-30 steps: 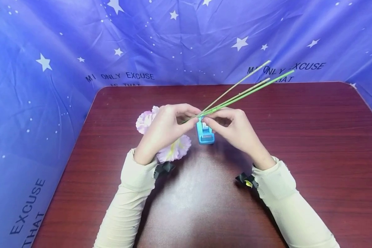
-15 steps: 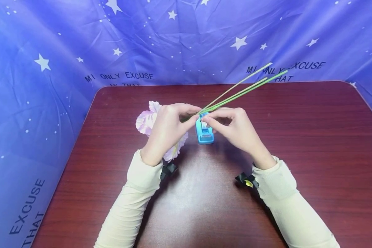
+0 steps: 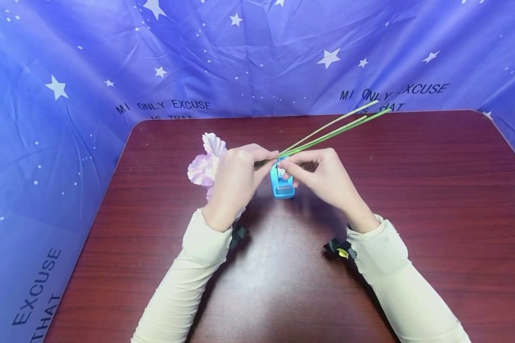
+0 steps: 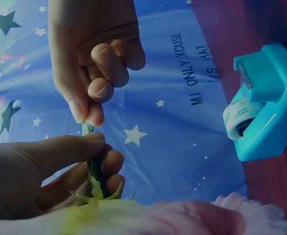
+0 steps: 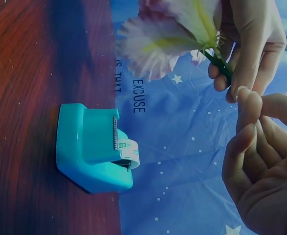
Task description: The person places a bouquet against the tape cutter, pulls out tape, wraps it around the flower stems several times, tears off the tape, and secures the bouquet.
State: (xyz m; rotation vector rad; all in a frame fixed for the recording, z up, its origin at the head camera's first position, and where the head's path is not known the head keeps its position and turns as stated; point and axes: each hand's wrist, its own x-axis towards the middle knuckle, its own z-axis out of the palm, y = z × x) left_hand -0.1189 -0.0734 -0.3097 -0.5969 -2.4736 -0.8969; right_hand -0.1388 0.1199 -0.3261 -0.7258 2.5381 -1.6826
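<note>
Several thin green flower stems (image 3: 334,126) slant up to the right over the table. My left hand (image 3: 266,162) grips them just behind the pale purple flower heads (image 3: 203,166), thumb on top. My right hand (image 3: 285,161) pinches the same stems with thumb and forefinger, right beside the left fingers. Under both hands a blue tape dispenser (image 3: 282,185) stands on the table. In the left wrist view the stem (image 4: 95,169) runs between my left fingers, with the right hand's fingertips (image 4: 87,112) on it above. In the right wrist view the flower (image 5: 167,34) hangs over the dispenser (image 5: 92,152).
The dark red wooden table (image 3: 412,190) has rounded far corners. A blue star-printed cloth (image 3: 257,57) hangs close behind it and along both sides. A strip of tape (image 5: 131,149) sticks out of the dispenser.
The far ends of the stems have dropped lower toward the table. The flower heads have swung up and back behind my left hand, and my left forearm has shifted right. The right hand has barely moved.
</note>
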